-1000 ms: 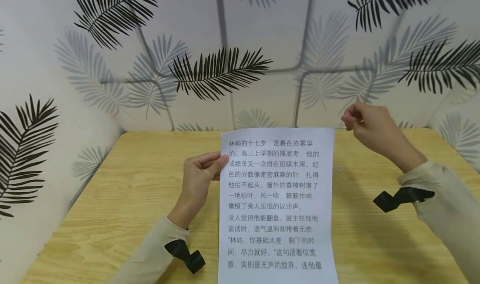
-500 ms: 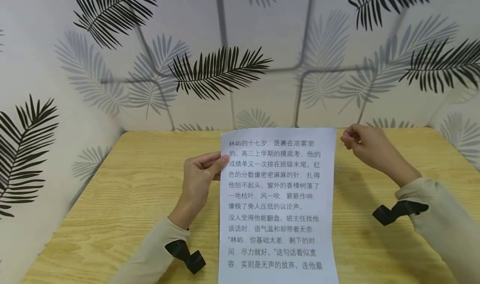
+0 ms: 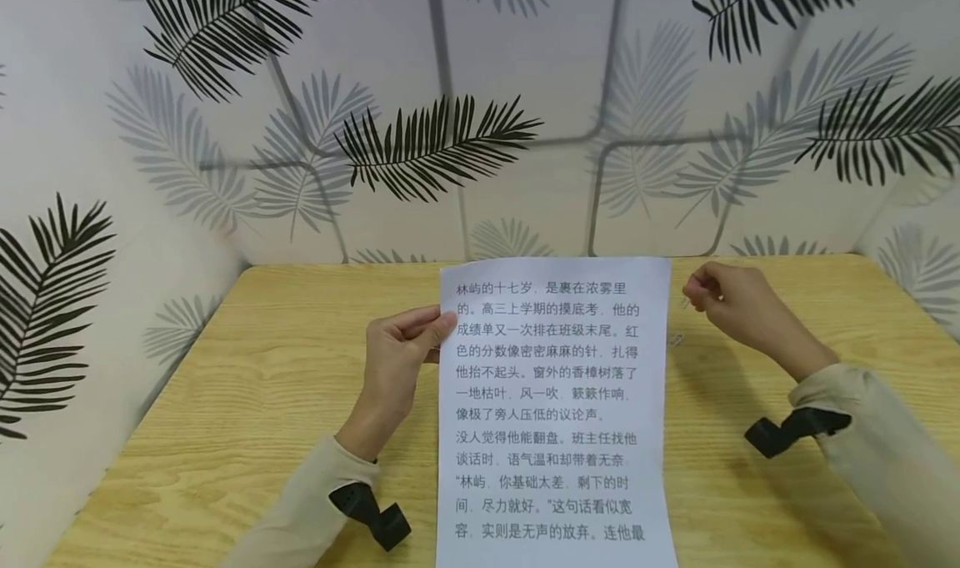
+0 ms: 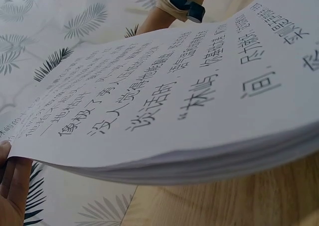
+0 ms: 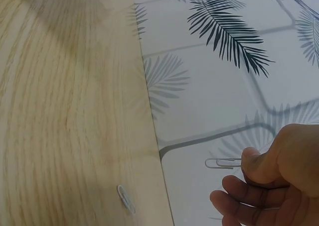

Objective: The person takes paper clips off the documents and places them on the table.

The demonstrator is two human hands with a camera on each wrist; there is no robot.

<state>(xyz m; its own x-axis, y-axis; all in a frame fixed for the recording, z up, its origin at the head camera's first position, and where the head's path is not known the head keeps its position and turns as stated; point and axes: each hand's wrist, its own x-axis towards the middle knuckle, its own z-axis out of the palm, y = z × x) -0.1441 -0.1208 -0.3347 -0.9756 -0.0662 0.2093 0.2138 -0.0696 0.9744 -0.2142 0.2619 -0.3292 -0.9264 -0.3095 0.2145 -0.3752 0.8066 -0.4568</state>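
A stack of printed paper sheets (image 3: 551,401) stands raised in the middle of the head view, its top page covered in Chinese text. My left hand (image 3: 393,376) grips its left edge near the top, thumb on the front; the left wrist view shows several layers along the lower edge (image 4: 214,173). To the right of the stack, apart from it, my right hand (image 3: 738,305) pinches a silver wire paper clip (image 5: 219,159) between thumb and index finger, its looped end sticking out. A second paper clip (image 5: 126,199) lies on the table just right of the paper.
A light wood-grain table (image 3: 285,384) spreads under both arms. Right behind its back edge rises a wall (image 3: 525,59) with a palm-leaf pattern. Black wrist cameras sit on both sleeves, the right one (image 3: 795,430) above the table.
My right hand has come down from in front of the wall to beside the paper's upper right corner, carrying the paper clip. The left hand and the stack have stayed in place.
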